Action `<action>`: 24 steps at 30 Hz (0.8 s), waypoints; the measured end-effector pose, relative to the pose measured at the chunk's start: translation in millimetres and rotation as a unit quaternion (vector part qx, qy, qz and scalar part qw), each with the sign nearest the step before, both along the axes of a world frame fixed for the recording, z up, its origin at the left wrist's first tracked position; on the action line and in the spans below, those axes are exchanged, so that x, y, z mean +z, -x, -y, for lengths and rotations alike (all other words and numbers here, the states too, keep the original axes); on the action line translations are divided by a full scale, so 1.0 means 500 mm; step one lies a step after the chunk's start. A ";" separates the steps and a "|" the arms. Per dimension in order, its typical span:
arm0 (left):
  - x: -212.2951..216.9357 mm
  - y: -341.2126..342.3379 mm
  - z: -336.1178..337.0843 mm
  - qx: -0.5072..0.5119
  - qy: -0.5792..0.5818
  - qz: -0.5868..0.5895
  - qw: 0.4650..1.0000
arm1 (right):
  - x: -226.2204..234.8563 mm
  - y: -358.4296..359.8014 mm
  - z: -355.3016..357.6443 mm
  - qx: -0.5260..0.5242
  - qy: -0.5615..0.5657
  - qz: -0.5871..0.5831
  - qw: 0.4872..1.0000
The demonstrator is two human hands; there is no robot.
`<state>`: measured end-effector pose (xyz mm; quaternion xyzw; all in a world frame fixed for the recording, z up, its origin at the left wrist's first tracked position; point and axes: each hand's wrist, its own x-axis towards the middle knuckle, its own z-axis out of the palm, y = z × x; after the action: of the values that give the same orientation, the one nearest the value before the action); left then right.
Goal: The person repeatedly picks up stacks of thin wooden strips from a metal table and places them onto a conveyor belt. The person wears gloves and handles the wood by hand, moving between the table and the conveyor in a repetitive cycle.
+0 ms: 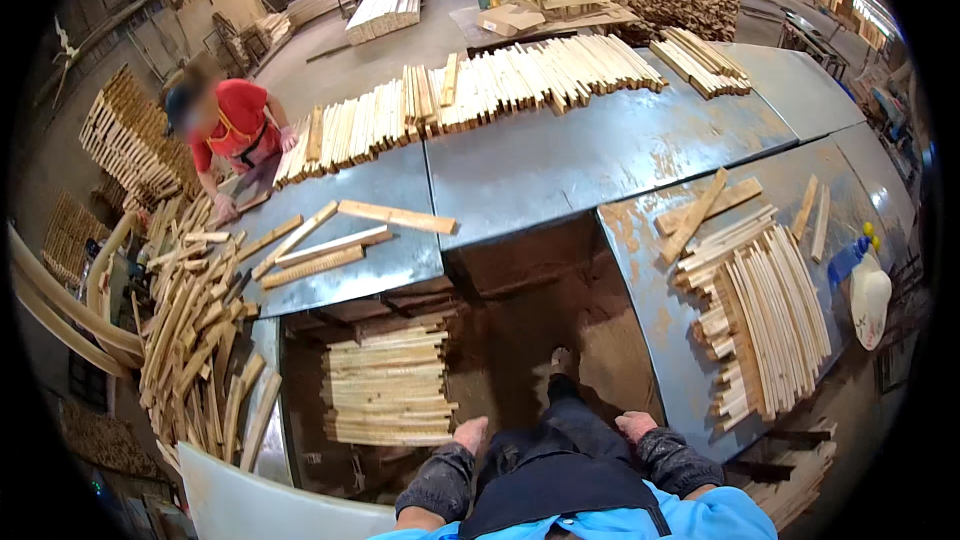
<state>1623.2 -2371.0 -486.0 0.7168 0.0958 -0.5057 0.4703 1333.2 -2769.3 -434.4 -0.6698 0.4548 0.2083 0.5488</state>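
Note:
My left hand point(470, 434), in a pinkish glove with a dark sleeve cover, hangs low beside my left leg with its fingers curled in. Close to it, on its left, a stack of pale wooden strips point(388, 387) lies low in the gap between the tables. My right hand point(635, 426), gloved alike, hangs by my right leg, fingers also curled. Neither hand shows anything in it. To its right, the metal table point(640, 320) carries a row of wooden strips point(775, 315). Both hands are apart from the wood.
A long row of wooden strips point(520, 80) lines the far metal table point(560, 165). Several loose strips point(330, 240) lie left of centre, beside a heap of offcuts point(195, 340). A co-worker in red point(235, 120) stands far left. A white bottle point(870, 300) sits far right.

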 end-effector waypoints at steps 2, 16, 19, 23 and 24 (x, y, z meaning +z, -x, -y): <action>-0.021 -0.025 -0.029 0.023 0.011 -0.045 0.999 | -0.072 -0.084 0.082 0.160 0.123 0.102 0.974; 0.140 -0.415 0.258 -0.103 -0.163 0.251 0.949 | 0.032 -0.834 0.412 0.035 -0.007 0.204 0.978; 0.172 -0.588 0.395 0.155 -0.055 0.348 0.923 | 0.124 -0.965 0.422 0.105 0.005 0.179 0.978; 0.358 -0.894 0.576 0.127 -0.015 0.417 0.900 | 0.141 -1.138 0.436 0.117 -0.065 0.171 0.976; 0.428 -0.973 0.631 0.120 -0.064 0.383 0.914 | 0.135 -1.186 0.450 0.130 -0.052 0.160 0.977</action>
<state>2109.6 -2686.3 -271.8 0.8673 0.0253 -0.1252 0.4811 1926.1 -2994.2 -366.8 -0.7187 0.2586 0.1911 0.6166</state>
